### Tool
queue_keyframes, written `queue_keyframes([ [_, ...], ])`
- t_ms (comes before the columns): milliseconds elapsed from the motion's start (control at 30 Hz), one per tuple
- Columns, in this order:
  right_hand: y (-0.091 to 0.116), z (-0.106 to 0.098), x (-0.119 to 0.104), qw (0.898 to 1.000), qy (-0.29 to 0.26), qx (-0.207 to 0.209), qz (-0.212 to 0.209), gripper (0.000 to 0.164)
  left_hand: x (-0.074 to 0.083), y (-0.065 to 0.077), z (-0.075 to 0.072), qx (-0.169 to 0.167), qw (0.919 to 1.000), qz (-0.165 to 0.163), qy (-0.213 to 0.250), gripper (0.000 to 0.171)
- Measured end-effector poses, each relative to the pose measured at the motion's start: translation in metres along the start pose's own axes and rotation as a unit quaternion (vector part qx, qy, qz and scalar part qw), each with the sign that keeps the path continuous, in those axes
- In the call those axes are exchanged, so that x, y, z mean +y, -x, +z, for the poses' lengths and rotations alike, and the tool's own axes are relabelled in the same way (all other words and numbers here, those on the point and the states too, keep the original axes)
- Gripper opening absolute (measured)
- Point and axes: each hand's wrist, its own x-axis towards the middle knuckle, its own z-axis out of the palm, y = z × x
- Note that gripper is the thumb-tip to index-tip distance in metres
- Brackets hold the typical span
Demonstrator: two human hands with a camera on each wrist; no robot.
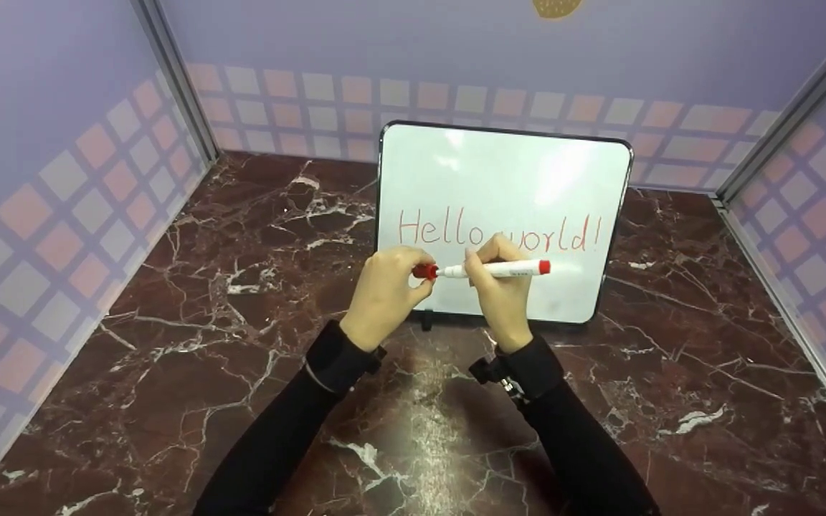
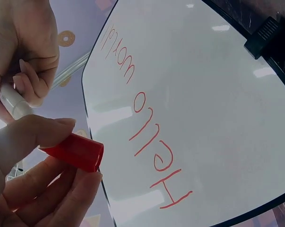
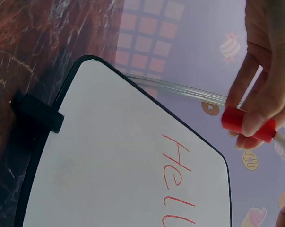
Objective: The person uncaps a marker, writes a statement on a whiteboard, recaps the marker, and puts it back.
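Observation:
My left hand [image 1: 385, 292] pinches a red marker cap [image 2: 81, 151] between thumb and fingers. In my right hand [image 1: 502, 297] is a white marker [image 1: 510, 269] with a red end, gripped near its front and lying almost level. The marker's tip meets the open end of the cap [image 1: 425, 271]; how far it sits inside cannot be told. Behind both hands stands a whiteboard [image 1: 499, 179] with a black frame, bearing "Hello world!" in red writing [image 2: 156, 156]. Part of the word "world" is hidden by my right hand in the head view.
Black feet, one of them a clip-like foot [image 3: 38, 113], hold the whiteboard's lower edge above a dark red marbled table [image 1: 191, 373]. Purple panels [image 1: 277, 43] with pink and white squares enclose the table at the back and both sides.

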Motion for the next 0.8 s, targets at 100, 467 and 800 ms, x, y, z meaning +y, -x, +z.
queue_keyframes([
  [100, 0.0013, 0.0014, 0.0024, 1.000, 0.016, -0.003, -0.020, 0.029, 0.0019, 0.0009, 0.0007, 0.003, 0.9999, 0.002, -0.012, 0.012],
  [467, -0.0008, -0.0025, 0.0031, 1.000, 0.012, -0.020, -0.003, 0.029, 0.0012, 0.0003, 0.0034, -0.006, 0.9966, 0.075, 0.033, 0.020],
  [800, 0.0018, 0.0014, 0.0082, 0.999, -0.018, 0.002, 0.039, 0.033, 0.0047, 0.0038, 0.0067, 0.017, 0.9966, 0.080, 0.005, 0.019],
])
